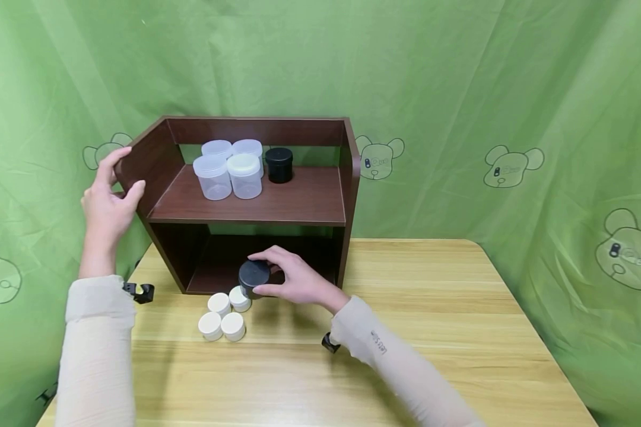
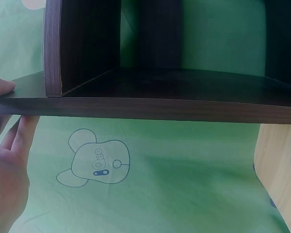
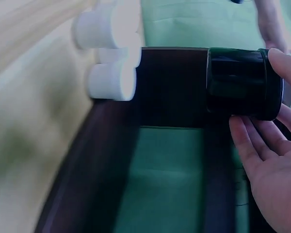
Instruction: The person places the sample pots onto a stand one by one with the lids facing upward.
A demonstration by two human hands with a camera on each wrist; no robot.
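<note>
The right hand (image 1: pixel 299 281) grips a black jar (image 1: pixel 253 277) from the side, fingers curled over its lid and thumb below, low in the centre of the head view, at the mouth of the shelf's (image 1: pixel 251 204) lower bay. In the right wrist view the jar (image 3: pixel 242 82) sits against the fingers (image 3: pixel 262 141), dark shelf board behind it. The left hand (image 1: pixel 107 201) clasps the shelf's left side panel at the left of the frame, thumb on the front edge and fingers over the top.

Four white jars (image 1: pixel 224 314) stand clustered on the table (image 1: pixel 432 332) just below and left of the black jar, one nearly touching it. On the upper board, four clear jars (image 1: pixel 229 169) and a second black jar (image 1: pixel 279 165) stand toward the back.

Judging by this, moving the jar well means lifting it straight and clear of the white jars before swinging it, keeping it upright, and keeping the left hand firm so the shelf does not shift.
</note>
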